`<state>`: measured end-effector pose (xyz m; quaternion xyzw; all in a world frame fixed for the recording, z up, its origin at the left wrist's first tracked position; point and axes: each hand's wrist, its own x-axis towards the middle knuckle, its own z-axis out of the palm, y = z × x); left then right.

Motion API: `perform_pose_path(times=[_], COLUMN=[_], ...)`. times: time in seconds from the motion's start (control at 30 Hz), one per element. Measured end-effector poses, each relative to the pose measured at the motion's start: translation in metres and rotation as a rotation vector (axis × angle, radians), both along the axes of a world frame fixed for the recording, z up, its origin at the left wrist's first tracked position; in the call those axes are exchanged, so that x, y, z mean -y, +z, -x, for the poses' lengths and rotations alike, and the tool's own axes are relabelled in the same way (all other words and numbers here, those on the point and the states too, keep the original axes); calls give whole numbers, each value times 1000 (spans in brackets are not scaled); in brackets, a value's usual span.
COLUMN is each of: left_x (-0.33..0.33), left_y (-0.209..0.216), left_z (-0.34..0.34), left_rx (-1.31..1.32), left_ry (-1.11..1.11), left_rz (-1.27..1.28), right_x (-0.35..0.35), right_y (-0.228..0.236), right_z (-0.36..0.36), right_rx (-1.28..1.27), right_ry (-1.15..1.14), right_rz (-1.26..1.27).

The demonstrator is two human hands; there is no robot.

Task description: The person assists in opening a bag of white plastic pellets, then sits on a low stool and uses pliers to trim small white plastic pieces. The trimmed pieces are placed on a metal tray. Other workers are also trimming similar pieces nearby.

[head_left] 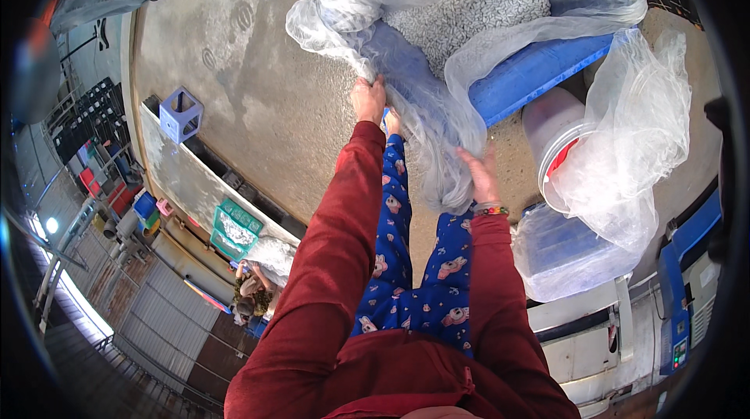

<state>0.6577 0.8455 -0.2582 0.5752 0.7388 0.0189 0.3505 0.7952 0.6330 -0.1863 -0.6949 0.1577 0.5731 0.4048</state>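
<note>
White see-through netting [437, 134] hangs in loose folds from a large blue tub [539, 71] towards my legs. A heap of small pale grey pieces [476, 17] lies on the netting inside the tub; their kind is too small to make out. My left hand [369, 99] is closed round the gathered edge of the netting at the tub's near left corner. Lower and to the right, my right hand [478, 175] touches the hanging folds, its fingers stretched and the thumb apart.
A white bucket [551, 134] lies tipped beside the tub, with more netting [641, 138] over its mouth. Below it is a clear bluish bin [574, 251]. A lilac stool [181, 114] and green baskets [236, 228] stand leftward. Another person [254, 290] is near the baskets.
</note>
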Motion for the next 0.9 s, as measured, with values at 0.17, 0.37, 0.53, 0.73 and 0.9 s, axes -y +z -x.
perform_pose_path(times=[0.17,0.37,0.53,0.73,0.9], left_x=[-3,0,0,-16,-22], left_y=[17,7,-2,19,33], left_z=[-13,-10,0,0,-13], left_rx=[136,102,373,384,486], left_ry=[181,142,319,377,602], left_rz=[110,46,189,401,489], right_x=[9,-61,-137,-138,-141], right_y=[6,45,6,-50,-64], right_z=[-26,-17,50,74,64], right_rx=[540,994,948,909,900], right_ry=[394,804,1219,1001,604], right_rz=[162,-370,-281,-287,-412])
